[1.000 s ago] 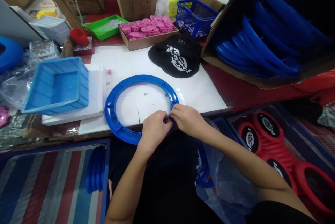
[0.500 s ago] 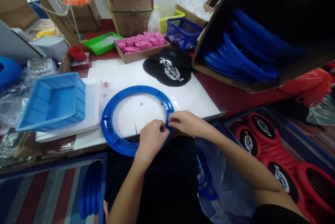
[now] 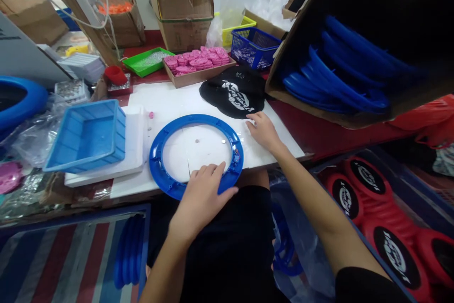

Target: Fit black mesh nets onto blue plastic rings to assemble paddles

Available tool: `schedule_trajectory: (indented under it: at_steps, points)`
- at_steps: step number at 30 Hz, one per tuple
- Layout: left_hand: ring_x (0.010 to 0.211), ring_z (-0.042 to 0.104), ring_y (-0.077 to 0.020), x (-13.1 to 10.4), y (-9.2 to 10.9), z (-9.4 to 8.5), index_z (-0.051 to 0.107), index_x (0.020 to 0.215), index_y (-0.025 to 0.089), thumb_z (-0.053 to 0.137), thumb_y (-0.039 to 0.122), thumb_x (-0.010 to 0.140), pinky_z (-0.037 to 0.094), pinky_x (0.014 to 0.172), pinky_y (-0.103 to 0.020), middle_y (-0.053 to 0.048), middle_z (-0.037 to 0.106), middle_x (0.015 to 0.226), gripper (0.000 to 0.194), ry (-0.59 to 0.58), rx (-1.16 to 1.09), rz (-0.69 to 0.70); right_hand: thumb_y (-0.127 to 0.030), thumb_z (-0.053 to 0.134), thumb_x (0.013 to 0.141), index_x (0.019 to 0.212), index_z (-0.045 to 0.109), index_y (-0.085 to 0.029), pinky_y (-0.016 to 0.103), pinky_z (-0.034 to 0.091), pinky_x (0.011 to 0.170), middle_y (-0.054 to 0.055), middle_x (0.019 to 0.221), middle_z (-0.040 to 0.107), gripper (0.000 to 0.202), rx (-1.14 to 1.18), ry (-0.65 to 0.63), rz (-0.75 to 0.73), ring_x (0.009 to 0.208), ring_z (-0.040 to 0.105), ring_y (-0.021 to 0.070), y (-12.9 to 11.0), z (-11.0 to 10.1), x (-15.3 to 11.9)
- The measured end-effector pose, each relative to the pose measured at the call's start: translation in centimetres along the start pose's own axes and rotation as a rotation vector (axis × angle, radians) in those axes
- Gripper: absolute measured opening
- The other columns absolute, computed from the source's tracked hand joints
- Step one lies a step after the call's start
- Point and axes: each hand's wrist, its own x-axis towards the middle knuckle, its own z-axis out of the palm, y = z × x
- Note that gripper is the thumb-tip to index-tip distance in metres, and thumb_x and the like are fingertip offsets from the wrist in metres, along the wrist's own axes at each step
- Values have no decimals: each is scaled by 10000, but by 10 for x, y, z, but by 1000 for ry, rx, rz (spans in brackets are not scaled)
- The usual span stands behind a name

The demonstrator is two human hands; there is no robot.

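On the white work board lies a blue plastic ring, its ribbed, hollow side facing up. Over its near right part rests my left hand, fingers extended and thumb spread, touching the ring without gripping it. My right hand is off the ring, at the near right edge of a black fabric disc with white print. Its thumb and index finger are apart, with nothing visible between them. A small metal piece sits in the ring's right side.
A light-blue bin stands at left. Behind are a green tray, a carton of pink discs and a blue basket. A tilted carton holds blue rings at right. Red-rimmed discs fill a crate below.
My right hand has left the ring's right side and moved up and right to the black fabric disc. My left hand has opened from its pinch and lies flatter over the ring.
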Motion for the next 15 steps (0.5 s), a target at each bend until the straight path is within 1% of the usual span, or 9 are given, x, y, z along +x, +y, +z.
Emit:
schedule_trajectory:
  at_steps: [1,3,6,8,9,11,13,14,15]
  points:
    - [1419,581,-335,-16,-12,-4,506,1568,215,735,406,990,460,1202,-534,-149,631,1507,650,1,42,63,-226,550,990,1196,743,-155,487,538,967,174,1172,664,291,-11,7,-5,1080,635,319,4,8,5]
    - [1524,477,-398,-44,-38,-11,502,1572,226,772,301,952,306,1278,-706,-164,575,1576,680,17,204,119,-215,548,994,1106,756,-154,517,523,992,171,1122,659,244,-20,-3,-22,1085,613,331,7,20,17]
    - [1460,552,-383,-67,-68,-22,600,1473,204,624,86,974,258,1276,-770,-152,675,1436,514,24,374,124,-182,556,1014,912,723,-164,522,498,1004,136,1002,652,197,-38,-37,-37,1041,599,316,5,21,41]
    - [1370,625,-349,-68,-74,-27,635,1432,195,549,36,983,241,1280,-780,-136,720,1345,484,1,414,167,-189,538,1066,907,692,-160,475,481,992,138,1039,645,223,-85,9,-18,1050,589,294,-2,8,62]
    - [1316,655,-338,-65,-72,-28,644,1421,191,546,46,991,230,1278,-788,-131,732,1316,464,-10,420,194,-200,486,1110,951,683,-150,445,464,998,152,1088,639,258,-97,92,0,1075,579,277,-6,-3,73]
    - [1191,698,-322,-54,-58,-24,654,1411,178,588,120,1012,253,1269,-785,-129,752,1252,409,-15,424,231,-210,330,1179,1053,652,-107,393,418,1030,187,1152,617,361,-90,351,68,1132,549,235,-18,-31,94]
    - [1082,714,-308,-39,-37,-11,667,1392,154,629,212,1025,347,1240,-738,-127,769,1160,373,3,418,258,-191,305,1184,1146,604,-64,368,435,1020,222,1170,603,327,-26,598,92,1093,543,215,-31,-62,106]
    - [1059,714,-305,-30,-24,-2,670,1385,140,639,254,1032,407,1213,-694,-127,773,1120,372,20,407,265,-202,260,1189,1172,586,-68,384,436,1037,237,1191,596,352,-19,623,31,1106,543,221,-36,-76,106]
    - [1046,714,-303,-21,-11,8,670,1382,129,642,297,1041,457,1177,-655,-130,774,1100,381,45,389,273,-222,235,1191,1211,574,-76,407,442,1057,248,1230,588,370,-14,569,-57,1133,543,232,-41,-88,100]
